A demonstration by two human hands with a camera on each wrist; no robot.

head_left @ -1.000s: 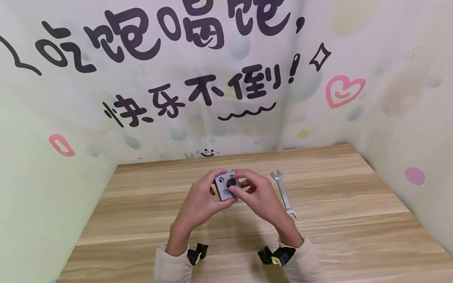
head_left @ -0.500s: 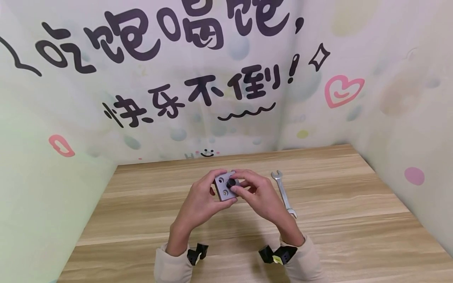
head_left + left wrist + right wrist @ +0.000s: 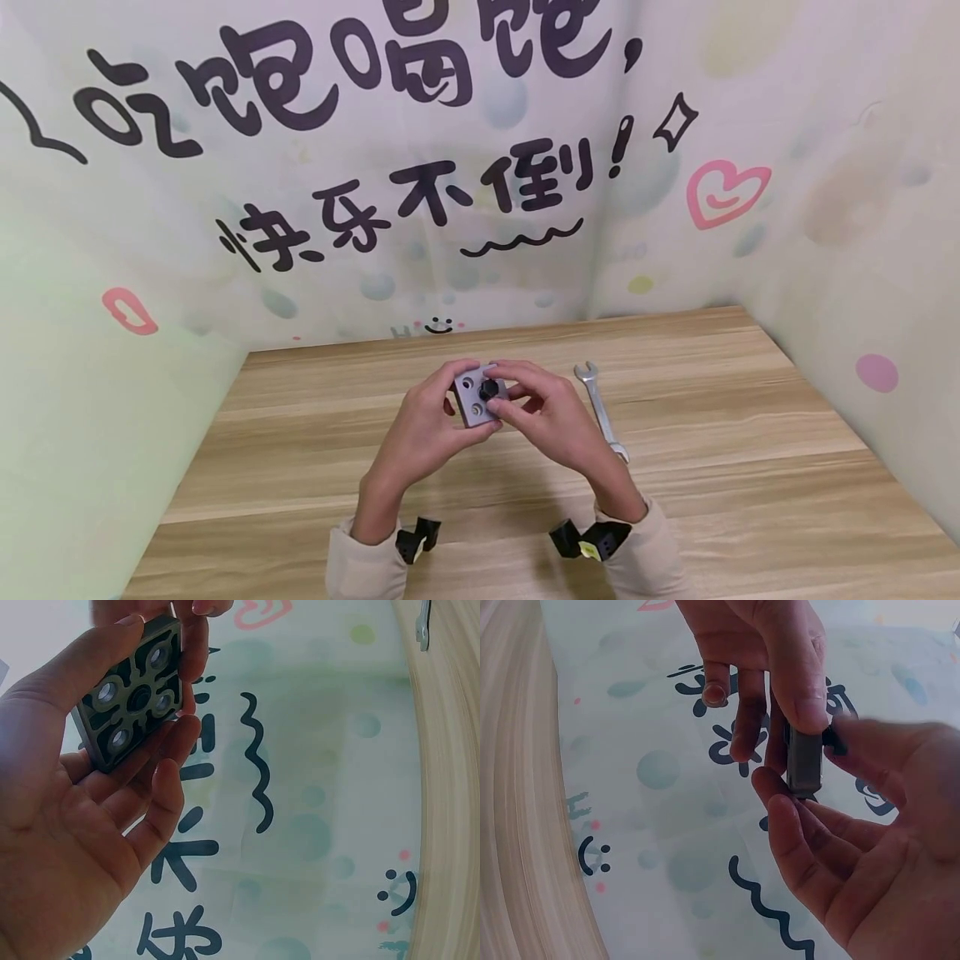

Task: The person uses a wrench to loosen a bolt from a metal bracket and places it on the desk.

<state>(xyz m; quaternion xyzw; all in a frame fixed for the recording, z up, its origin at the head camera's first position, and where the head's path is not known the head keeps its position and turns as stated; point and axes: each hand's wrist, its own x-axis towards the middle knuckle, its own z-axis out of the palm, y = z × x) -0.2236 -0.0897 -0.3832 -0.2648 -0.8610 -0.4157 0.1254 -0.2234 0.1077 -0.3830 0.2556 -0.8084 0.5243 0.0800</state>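
Note:
My left hand (image 3: 420,421) holds a grey square plate (image 3: 470,397) by its edges, raised above the table and tilted toward the head camera. Round holes sit near the plate's corners. From its middle stands a black bolt (image 3: 489,389) with a wide head, pinched between the thumb and index finger of my right hand (image 3: 555,408). The left wrist view shows the ribbed back of the plate (image 3: 135,701). Seen edge-on in the right wrist view, the plate (image 3: 805,765) has the right hand's other fingertips close under its lower edge; the right thumb is blurred at the bolt.
A silver double open-ended wrench (image 3: 602,408) lies on the wooden table (image 3: 735,450), just right of the right hand. Printed cloth walls (image 3: 420,283) close in the table's back and sides. A black wrist camera (image 3: 588,540) is strapped at each sleeve.
The right thumb and index finger have shifted slightly around the bolt, and its head appears turned a little. The left hand and the plate stay nearly still; the wrench has not moved.

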